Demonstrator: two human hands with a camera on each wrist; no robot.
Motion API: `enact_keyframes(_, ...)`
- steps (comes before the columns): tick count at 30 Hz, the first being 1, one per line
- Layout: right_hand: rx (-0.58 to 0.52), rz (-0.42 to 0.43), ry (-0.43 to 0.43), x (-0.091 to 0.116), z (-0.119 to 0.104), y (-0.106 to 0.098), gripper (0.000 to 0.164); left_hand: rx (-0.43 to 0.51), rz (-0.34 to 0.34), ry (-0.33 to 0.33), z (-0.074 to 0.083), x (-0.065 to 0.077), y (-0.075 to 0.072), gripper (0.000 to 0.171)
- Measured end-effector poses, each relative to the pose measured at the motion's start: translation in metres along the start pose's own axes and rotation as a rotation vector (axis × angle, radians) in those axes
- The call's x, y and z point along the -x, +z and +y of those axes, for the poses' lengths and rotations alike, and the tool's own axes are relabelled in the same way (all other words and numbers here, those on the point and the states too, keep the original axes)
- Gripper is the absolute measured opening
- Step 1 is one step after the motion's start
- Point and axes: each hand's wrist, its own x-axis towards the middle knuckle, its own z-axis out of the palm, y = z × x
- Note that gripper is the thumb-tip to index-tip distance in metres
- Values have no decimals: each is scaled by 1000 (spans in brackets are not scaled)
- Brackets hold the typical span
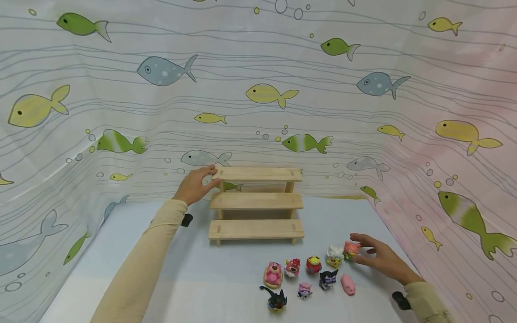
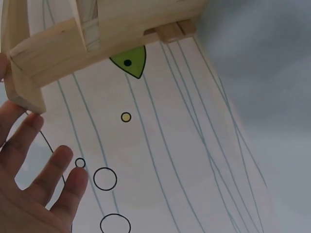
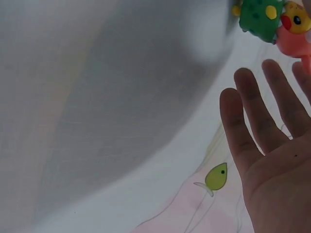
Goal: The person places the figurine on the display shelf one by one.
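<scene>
A three-tier wooden stand rises on the table. My left hand grips the left end of its top board, thumb below and fingertips along the edge. In the left wrist view, the fingers reach the board's end, the others spread. My right hand is around a coral-pink figurine with green at its base, thumb and fingers loosely apart on either side. In the right wrist view the fingers stretch nearly straight beside this figurine.
Left of the right hand stands a white-and-yellow figurine. Nearer are a pink oval piece, a black-and-purple figurine, a black-winged one, a pink bear and several others. Fish-printed cloth walls the table.
</scene>
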Motion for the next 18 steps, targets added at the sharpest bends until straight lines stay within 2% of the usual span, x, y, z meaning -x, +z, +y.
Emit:
enact_keyframes(6,-55,-42,62,-4,1,3,55,44,16,7,-4,0,0,52)
enact_keyframes(12,-38,-16,58,-8,1,7,50,43,46,7,-7,0,2,51)
enact_keyframes(18,17,41,43,-13,1,7,49,38,47,15,-9,-1,5,51)
